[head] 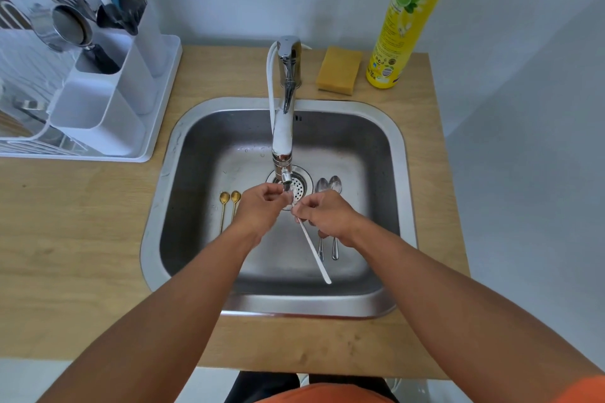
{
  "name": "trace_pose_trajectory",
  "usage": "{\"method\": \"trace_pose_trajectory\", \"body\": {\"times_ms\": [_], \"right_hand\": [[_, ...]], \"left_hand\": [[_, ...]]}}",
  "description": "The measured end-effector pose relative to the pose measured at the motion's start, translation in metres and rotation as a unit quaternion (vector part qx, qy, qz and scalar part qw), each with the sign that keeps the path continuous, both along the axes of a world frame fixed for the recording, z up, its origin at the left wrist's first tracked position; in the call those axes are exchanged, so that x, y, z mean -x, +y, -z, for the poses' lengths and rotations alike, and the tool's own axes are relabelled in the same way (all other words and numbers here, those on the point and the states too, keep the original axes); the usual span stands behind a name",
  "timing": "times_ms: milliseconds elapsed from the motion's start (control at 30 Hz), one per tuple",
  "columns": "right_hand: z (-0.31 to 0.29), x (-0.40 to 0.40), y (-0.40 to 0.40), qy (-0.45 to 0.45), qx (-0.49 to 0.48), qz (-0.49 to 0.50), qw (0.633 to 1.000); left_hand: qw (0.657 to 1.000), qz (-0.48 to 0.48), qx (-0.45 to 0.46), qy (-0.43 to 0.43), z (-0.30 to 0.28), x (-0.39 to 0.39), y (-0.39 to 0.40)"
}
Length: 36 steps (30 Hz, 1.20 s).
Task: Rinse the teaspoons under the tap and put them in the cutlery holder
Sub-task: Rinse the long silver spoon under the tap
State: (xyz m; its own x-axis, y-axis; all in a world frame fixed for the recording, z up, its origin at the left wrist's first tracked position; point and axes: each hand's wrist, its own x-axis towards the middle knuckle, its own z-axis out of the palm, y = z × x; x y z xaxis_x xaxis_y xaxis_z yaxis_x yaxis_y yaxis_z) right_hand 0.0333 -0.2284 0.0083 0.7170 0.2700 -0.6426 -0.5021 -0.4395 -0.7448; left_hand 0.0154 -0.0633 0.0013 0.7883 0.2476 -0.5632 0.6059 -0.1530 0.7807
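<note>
Head view: under the tap spout, the right hand pinches a long white teaspoon while the left hand fingers curl around its bowl; two gold teaspoons lie left of the tap, two silver teaspoons right, the cutlery holder far left

A home kitchen, by every sign — a steel sink set into a wooden counter with a chrome tap, a yellow sponge and a bottle of dish soap behind it, and a white drying rack holding cutlery and strainers.
</note>
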Motion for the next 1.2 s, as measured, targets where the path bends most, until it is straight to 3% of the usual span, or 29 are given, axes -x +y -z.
{"method": "trace_pose_trajectory", "body": {"times_ms": [300, 533, 767, 1033, 1200], "right_hand": [[0.005, 0.004, -0.007, -0.069, 0.033, -0.024, 0.997], [-0.003, -0.003, -0.008, -0.072, 0.038, -0.067, 0.994], [-0.01, -0.008, -0.011, -0.077, 0.047, -0.095, 0.991], [-0.009, -0.007, -0.022, -0.103, 0.032, -0.103, 0.989], [-0.011, -0.003, -0.021, -0.128, -0.002, -0.099, 0.987]], "left_hand": [[0.996, -0.086, 0.023, -0.012, 0.003, 0.008, -0.012], [0.99, -0.12, 0.078, 0.006, 0.001, 0.02, -0.013], [0.986, -0.149, 0.076, 0.016, -0.005, 0.017, -0.02], [0.986, -0.109, 0.128, 0.01, -0.009, 0.026, -0.013], [0.989, -0.102, 0.106, -0.001, -0.015, 0.019, -0.008]]}}
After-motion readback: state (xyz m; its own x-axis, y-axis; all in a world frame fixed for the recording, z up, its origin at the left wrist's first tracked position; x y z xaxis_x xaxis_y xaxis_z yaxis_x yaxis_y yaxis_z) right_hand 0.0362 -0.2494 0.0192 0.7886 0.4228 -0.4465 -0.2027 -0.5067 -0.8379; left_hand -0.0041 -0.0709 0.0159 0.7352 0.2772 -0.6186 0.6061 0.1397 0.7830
